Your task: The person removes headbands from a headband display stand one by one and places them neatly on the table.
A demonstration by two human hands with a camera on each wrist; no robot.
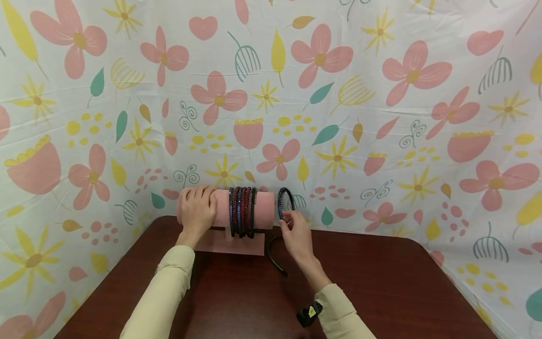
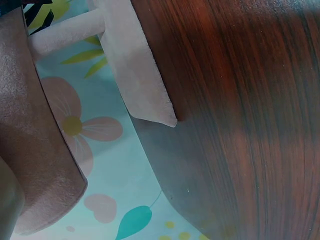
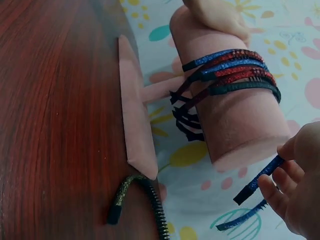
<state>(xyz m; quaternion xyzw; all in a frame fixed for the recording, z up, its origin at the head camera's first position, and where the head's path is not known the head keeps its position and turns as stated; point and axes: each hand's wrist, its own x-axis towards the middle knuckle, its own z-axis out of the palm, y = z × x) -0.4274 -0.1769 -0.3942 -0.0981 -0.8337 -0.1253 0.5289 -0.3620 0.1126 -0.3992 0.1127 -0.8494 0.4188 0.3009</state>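
At the back of the table stands a pink plush headband stand (image 1: 264, 210), a horizontal roll on a post and flat base. My left hand (image 1: 197, 210) grips the roll's left end, fingers bent over its top. Several glittery headbands (image 1: 242, 212) in blue, red and dark tones sit side by side around its middle. Just off the roll's right end, my right hand (image 1: 298, 236) pinches a blue toothed headband (image 3: 262, 179), apart from the roll. In the left wrist view, only the roll (image 2: 35, 145) and base (image 2: 132, 70) show, with no fingers visible.
A dark headband with a gold glitter end (image 3: 121, 192) lies on the table beside the stand's base. The brown wooden table (image 1: 360, 278) reaches back to a flower-printed cloth (image 1: 279, 117). A black device (image 1: 309, 314) is strapped at the right wrist.
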